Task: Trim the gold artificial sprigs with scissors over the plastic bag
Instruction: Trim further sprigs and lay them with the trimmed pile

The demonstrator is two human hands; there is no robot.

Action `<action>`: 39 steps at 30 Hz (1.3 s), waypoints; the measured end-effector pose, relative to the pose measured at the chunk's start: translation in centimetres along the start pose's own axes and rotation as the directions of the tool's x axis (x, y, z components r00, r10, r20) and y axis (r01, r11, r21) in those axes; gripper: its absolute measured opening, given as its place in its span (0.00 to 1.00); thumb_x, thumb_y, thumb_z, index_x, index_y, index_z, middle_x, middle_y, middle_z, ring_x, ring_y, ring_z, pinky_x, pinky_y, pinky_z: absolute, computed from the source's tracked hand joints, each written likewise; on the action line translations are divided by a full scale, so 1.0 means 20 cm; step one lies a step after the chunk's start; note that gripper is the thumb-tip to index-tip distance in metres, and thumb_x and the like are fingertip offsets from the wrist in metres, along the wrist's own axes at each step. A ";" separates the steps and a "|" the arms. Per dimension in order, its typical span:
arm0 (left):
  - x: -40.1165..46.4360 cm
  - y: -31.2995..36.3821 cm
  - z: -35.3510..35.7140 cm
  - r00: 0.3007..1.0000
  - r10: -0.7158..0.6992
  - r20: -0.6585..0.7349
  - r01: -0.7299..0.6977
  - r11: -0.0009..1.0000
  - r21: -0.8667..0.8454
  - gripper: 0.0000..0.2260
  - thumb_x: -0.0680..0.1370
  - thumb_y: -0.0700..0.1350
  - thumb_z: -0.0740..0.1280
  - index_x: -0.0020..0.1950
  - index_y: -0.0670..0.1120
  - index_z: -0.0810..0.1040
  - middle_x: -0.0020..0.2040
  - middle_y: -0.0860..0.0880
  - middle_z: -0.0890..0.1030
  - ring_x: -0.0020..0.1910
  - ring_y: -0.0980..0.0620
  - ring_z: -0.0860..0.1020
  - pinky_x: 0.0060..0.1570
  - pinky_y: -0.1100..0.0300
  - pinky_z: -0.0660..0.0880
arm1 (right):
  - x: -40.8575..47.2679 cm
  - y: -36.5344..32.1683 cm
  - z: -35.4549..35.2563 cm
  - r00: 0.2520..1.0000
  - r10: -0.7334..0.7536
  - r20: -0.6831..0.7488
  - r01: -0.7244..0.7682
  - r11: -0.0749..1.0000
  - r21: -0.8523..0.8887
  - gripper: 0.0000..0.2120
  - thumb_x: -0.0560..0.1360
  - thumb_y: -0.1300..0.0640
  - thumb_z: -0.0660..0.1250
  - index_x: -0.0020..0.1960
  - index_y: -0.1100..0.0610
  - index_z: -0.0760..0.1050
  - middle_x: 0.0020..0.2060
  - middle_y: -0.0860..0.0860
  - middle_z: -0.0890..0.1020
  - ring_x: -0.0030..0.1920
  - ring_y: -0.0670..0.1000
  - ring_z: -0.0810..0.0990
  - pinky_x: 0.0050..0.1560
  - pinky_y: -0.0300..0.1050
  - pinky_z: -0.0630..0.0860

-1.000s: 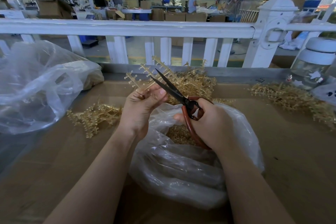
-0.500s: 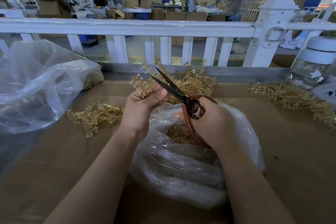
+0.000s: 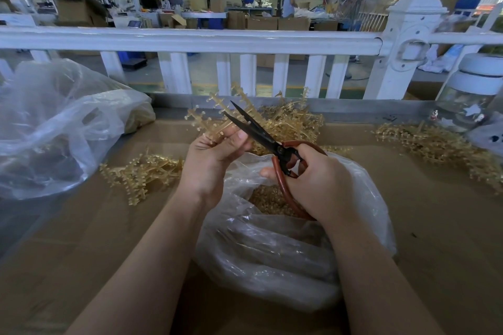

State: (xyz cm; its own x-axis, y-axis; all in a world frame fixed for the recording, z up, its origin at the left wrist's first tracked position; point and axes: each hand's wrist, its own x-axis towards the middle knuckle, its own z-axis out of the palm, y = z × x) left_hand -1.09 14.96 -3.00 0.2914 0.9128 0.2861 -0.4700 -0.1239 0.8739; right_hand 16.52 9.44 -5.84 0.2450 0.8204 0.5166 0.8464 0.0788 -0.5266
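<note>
**Sprig held up to open scissor blades above the bag**

The fingers [image 3: 231, 141] of the left hand [image 3: 215, 160] are curled and pinch the stem of a gold sprig [image 3: 217, 114], thumb pressed against it from the near side. The sprig fans up and away from the hand, its studded branches spreading just beyond the bag's far edge. The right hand [image 3: 318, 182] grips the scissors [image 3: 261, 136], its fingers curled through and around the reddish-brown handle loops. The dark blades stand slightly apart and point up and to the left, their tips among the sprig's branches; whether an edge touches a branch cannot be told.

Both hands hang directly over the clear plastic bag [image 3: 272, 253], which lies on the brown worktop [image 3: 81, 239] with its mouth open upward. Small gold trimmings [image 3: 268, 198] lie inside it, under the scissor handles.

Left of the bag, a loose cluster of gold sprigs [image 3: 141, 171] lies on the worktop. Beyond the bag, behind the hands, sits a larger heap of sprigs [image 3: 296, 122], and to the bag's right another heap [image 3: 435, 144] stretches toward the worktop's edge. Far left of the bag, a second, larger clear bag [image 3: 60, 128] bulges. Far right of the bag stands a glass jar with a white lid [image 3: 471, 95]. A white railing [image 3: 190, 41] runs across behind the worktop, and behind it a person [image 3: 290, 0] stands among cardboard boxes in a workshop hall.
</note>
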 end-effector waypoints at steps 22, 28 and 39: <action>0.01 -0.01 0.00 0.999 -0.026 -0.046 0.025 0.999 -0.027 0.04 0.68 0.41 0.72 0.41 0.44 0.81 0.40 0.51 0.84 0.40 0.54 0.81 0.51 0.59 0.77 | 0.00 0.01 0.02 0.998 -0.053 -0.044 0.056 0.995 0.077 0.31 0.61 0.17 0.56 0.33 0.46 0.68 0.27 0.40 0.74 0.29 0.41 0.74 0.30 0.34 0.66; 0.00 -0.02 0.00 0.999 -0.017 -0.031 0.017 1.000 0.004 0.04 0.70 0.42 0.72 0.36 0.50 0.82 0.37 0.52 0.82 0.40 0.54 0.80 0.51 0.59 0.75 | 0.01 0.02 0.02 0.999 -0.044 -0.029 0.046 0.998 0.053 0.35 0.60 0.16 0.55 0.36 0.49 0.74 0.28 0.42 0.76 0.31 0.42 0.75 0.31 0.36 0.70; 0.01 -0.02 0.01 0.992 -0.116 -0.044 0.112 0.989 -0.092 0.05 0.71 0.42 0.69 0.40 0.50 0.75 0.38 0.53 0.81 0.40 0.55 0.80 0.50 0.58 0.73 | 0.00 0.02 0.03 0.998 0.005 0.057 -0.015 0.985 0.174 0.29 0.58 0.15 0.59 0.36 0.40 0.72 0.31 0.38 0.79 0.36 0.38 0.79 0.32 0.32 0.70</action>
State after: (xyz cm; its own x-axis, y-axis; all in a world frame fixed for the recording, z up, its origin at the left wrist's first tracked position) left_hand -0.64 15.12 -3.27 0.3073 0.9371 0.1653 -0.5092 0.0152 0.8605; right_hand 16.55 9.87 -6.37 0.2219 0.8515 0.4751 0.7474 0.1644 -0.6437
